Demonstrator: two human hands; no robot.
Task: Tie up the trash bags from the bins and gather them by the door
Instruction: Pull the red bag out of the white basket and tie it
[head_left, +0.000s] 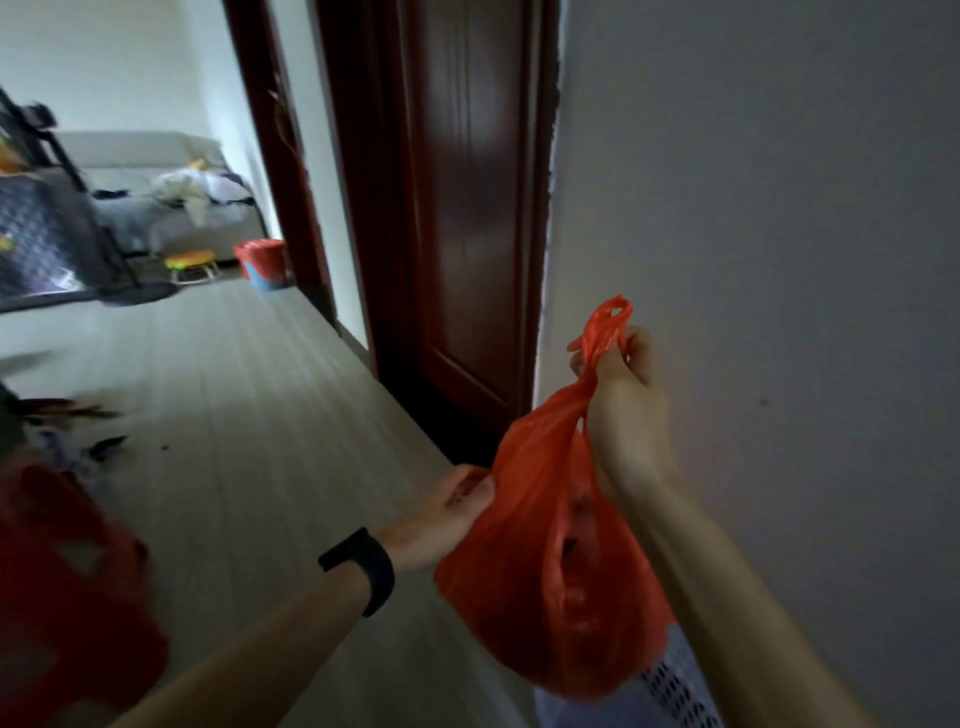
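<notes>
A red plastic trash bag (545, 587) hangs in the air in front of me, full and bulging, its mouth partly gaping. My right hand (623, 395) grips the bag's gathered handles near the top, with the red loops sticking out above my fingers. My left hand (447, 509), with a black band on the wrist, reaches to the bag's left side; its fingers are hidden behind the plastic. Under the bag shows the rim of a pale perforated bin (670, 686). A dark brown wooden door (462, 218) stands just beyond the bag.
A grey wall (753, 208) runs close on the right. Pale wooden flooring (249, 415) stretches to the left. A blurred red object (62, 597) sits at lower left. Farther back are a red-lined bucket (262, 262), a small stool (192, 262) and a cluttered sofa (171, 202).
</notes>
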